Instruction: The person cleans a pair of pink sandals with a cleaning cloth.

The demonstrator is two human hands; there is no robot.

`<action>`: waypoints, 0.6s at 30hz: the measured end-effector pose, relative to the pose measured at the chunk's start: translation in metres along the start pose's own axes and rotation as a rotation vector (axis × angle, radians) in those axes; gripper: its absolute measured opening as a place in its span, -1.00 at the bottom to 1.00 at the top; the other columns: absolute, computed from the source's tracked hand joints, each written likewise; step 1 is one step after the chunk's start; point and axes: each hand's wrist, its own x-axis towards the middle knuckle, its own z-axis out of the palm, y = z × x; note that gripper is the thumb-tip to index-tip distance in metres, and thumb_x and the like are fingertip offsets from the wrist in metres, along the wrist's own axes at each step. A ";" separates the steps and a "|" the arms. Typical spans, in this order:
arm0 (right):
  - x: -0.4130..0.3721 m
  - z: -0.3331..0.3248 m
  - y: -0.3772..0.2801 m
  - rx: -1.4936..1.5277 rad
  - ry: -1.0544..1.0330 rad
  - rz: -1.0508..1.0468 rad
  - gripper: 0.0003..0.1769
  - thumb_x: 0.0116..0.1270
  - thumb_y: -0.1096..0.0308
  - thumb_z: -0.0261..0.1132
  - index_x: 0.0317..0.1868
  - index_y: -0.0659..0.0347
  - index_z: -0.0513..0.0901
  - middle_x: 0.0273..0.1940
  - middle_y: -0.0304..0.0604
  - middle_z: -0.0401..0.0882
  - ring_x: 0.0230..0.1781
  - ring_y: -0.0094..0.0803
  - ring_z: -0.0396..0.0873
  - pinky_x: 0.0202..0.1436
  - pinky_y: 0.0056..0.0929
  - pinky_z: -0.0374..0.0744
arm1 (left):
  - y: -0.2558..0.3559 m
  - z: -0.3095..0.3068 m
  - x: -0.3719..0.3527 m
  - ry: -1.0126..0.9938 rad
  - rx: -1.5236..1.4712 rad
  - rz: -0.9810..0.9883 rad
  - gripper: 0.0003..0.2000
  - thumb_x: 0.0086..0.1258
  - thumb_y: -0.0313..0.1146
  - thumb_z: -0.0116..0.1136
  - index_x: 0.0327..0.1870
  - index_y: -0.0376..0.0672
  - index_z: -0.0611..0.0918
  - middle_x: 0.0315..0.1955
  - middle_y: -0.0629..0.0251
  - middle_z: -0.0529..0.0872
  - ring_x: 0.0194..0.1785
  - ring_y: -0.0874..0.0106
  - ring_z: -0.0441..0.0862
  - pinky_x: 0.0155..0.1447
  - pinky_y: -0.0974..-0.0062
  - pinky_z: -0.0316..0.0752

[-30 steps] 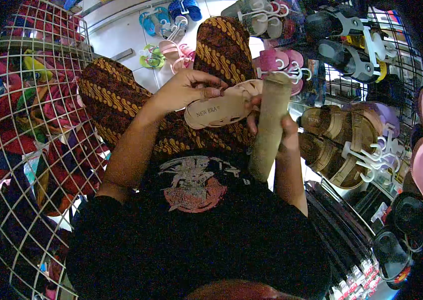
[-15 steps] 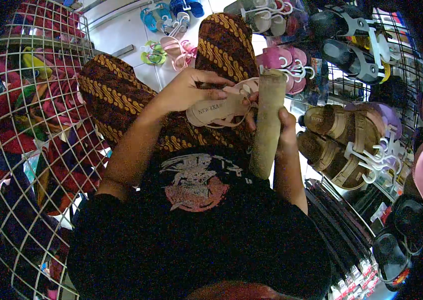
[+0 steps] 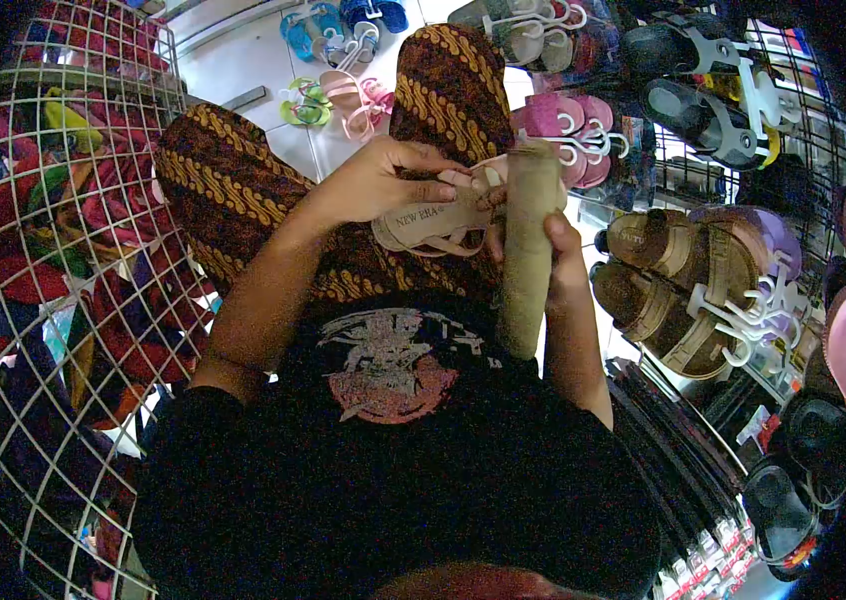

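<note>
A beige sandal (image 3: 423, 222) marked NEW ERA lies over my lap, on the patterned brown cloth (image 3: 451, 85). My left hand (image 3: 398, 180) pinches a strap at the sandal's upper edge, thumb and fingers together. On the other side my right hand (image 3: 561, 245) is wrapped round a long beige roll (image 3: 530, 250), held nearly upright. The roll hides part of that hand and the sandal's right end. Some right fingertips show beside the sandal's straps.
A wire-mesh basket (image 3: 158, 215) of colourful items stands at the left. Brown sandals (image 3: 678, 290), pink sandals (image 3: 583, 140) and dark sandals (image 3: 693, 120) hang on the right. Blue sandals (image 3: 313, 32) and green sandals (image 3: 305, 102) are on the tiled floor (image 3: 253, 70).
The roll and my right hand have shifted slightly left, and the roll covers more of the sandal's right end. My left hand still pinches the strap.
</note>
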 end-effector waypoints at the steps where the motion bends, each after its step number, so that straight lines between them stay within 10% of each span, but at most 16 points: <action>1: -0.001 0.005 -0.005 -0.057 0.009 0.000 -0.06 0.10 -0.36 0.21 0.16 0.37 0.43 -0.09 -0.05 0.56 -0.47 -0.39 0.49 -0.47 -0.49 0.42 | 0.000 0.000 0.001 -0.001 -0.001 0.020 -0.71 0.28 -0.36 0.34 -0.02 -0.27 0.70 -0.22 0.19 0.74 -0.14 0.44 0.65 -0.01 0.50 0.50; 18: -0.001 0.022 -0.021 -0.164 0.053 0.092 -0.17 0.16 -0.22 0.24 0.15 0.39 0.44 -0.26 -0.05 0.60 -0.44 -0.36 0.57 -0.38 -0.46 0.54 | -0.010 -0.001 0.001 -0.017 0.077 0.042 -0.82 0.25 -0.38 0.36 -0.17 -0.23 0.74 -0.35 0.27 0.72 -0.22 0.48 0.63 -0.09 0.53 0.48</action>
